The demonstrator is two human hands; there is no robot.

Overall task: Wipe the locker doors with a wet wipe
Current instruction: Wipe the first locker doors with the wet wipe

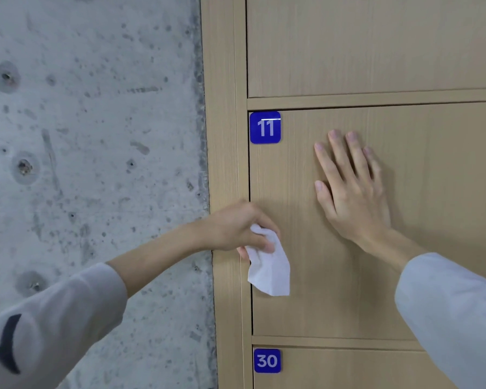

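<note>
Left hand (pixel 236 228) has its fingers curled round a white wipe (pixel 268 265), bunched at the top, with the loose end hanging down over the left edge of door 11 (pixel 320 290). Can't tell if the wipe is actually touching the wood. Right hand (pixel 351 189) is flat on the same door, fingers straight and spread, holding nothing, just up and right of the wipe. Blue tag 11 (pixel 265 127) sits in the door's top left corner. Below it there's another door (pixel 348 369) with a blue tag 30 (pixel 267 360), and one more door (pixel 376 43) above. Both sleeves are pale grey. Rough concrete wall (pixel 90 136) butts up against the locker frame (pixel 225 108) on the left.
</note>
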